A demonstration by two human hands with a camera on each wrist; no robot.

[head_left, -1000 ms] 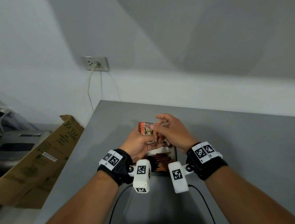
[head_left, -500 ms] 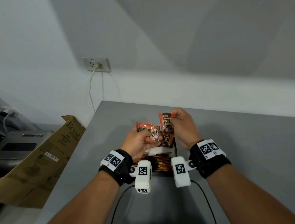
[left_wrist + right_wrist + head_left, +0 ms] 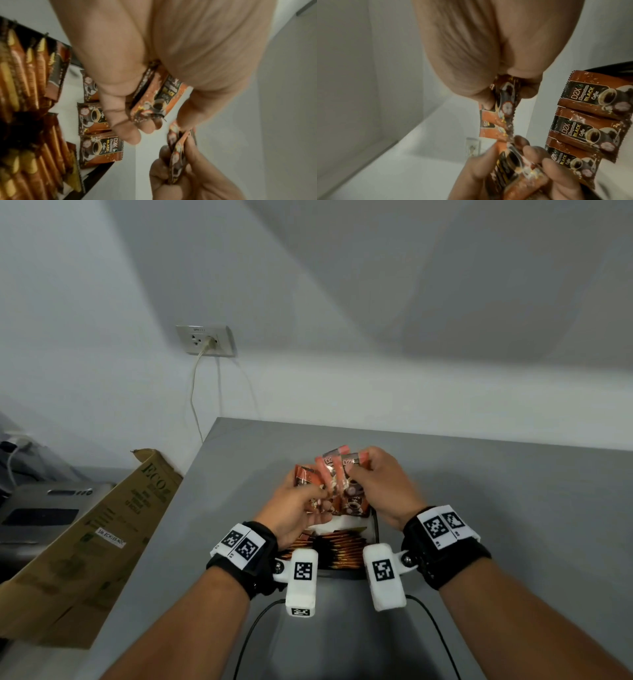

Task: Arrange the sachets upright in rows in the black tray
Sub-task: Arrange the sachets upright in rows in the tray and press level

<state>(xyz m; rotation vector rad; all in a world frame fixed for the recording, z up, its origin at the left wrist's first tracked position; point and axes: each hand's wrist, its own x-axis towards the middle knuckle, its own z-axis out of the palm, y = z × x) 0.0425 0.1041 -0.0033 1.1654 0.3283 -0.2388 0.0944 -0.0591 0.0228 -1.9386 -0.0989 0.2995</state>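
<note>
Both hands hover over the far end of the black tray [image 3: 375, 529]. My left hand [image 3: 317, 497] grips a small bundle of orange-brown coffee sachets [image 3: 303, 478], seen close between its fingers [image 3: 118, 115] as a sachet [image 3: 155, 98]. My right hand [image 3: 357, 471] pinches other sachets [image 3: 337, 470] by their top, touching the left hand's bundle; its pinched sachet [image 3: 505, 94] hangs down. Upright sachets in rows [image 3: 342, 553] fill the tray's near part. Three sachets [image 3: 98, 148] lie flat side by side on the tray's white floor [image 3: 68, 115].
The tray stands near the front of a grey table [image 3: 479, 508] against a white wall. A cardboard box [image 3: 102, 525] leans at the table's left edge. A wall socket with a plugged cable [image 3: 205, 340] is at the back left.
My right hand pulled a sachet out of the left hand's bundle and lifted it. It now holds sachets against the left hand's bundle again, slightly higher and farther from me.
</note>
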